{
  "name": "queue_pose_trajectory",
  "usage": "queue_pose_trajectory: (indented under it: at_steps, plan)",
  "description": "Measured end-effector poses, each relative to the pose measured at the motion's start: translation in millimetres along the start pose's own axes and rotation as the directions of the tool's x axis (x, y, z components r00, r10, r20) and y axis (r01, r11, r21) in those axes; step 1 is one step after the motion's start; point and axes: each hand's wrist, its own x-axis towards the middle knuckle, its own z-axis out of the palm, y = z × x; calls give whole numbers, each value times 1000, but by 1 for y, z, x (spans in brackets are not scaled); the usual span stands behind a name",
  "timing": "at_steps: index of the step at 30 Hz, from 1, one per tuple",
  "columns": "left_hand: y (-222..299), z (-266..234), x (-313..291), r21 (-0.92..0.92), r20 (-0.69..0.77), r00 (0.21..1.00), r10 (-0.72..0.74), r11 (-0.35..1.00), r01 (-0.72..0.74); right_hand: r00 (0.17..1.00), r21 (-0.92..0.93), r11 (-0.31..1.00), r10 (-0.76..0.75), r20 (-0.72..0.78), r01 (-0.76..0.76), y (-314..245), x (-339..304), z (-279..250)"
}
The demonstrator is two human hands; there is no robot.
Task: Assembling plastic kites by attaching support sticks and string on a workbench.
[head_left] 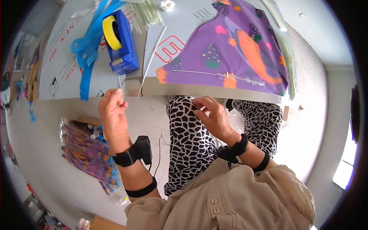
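My left hand (114,109) is raised just off the table's front edge, its fingers curled in. Whatever they hold, if anything, cannot be made out. Over my knee, my right hand (213,117) has bent fingers, with thumb and forefinger a little apart and nothing visible between them. A thin white rod (150,63) slants across the table and sticks out past its edge, between my hands. To the right lies a purple triangular cloth (199,50) printed with stars and fruit, like a kite sail. Another thin white rod (207,75) lies along its lower edge.
On the table (61,50) stand a blue tape dispenser (128,50) with yellow-cored tape and, beside it, blue ribbon (86,71). Bundled pale rods (147,13) lie at the back; more (287,57) hang at the right edge. Packaged printed cloths (86,149) lie on the floor, left.
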Motion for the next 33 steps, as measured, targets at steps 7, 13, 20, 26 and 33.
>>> queue_pose_trajectory:
  at_steps: [7,13,20,26,33]
  plan:
    - [4,5,-4,58,-16,998,57,997,-56,981,-38,998,49,-189,-58,29,5,-8]
    - [1,10,-4,101,-107,993,57,994,-46,976,-67,997,32,-214,-48,21,23,-5]
    - [1,-1,-1,175,-120,992,30,985,-9,870,595,640,297,393,-487,-43,55,50]
    - [0,0,4,143,-91,996,-15,989,29,617,735,-78,487,618,-674,-47,83,122]
    - [11,-5,5,262,-90,996,6,965,18,705,763,201,572,418,-615,-66,84,132]
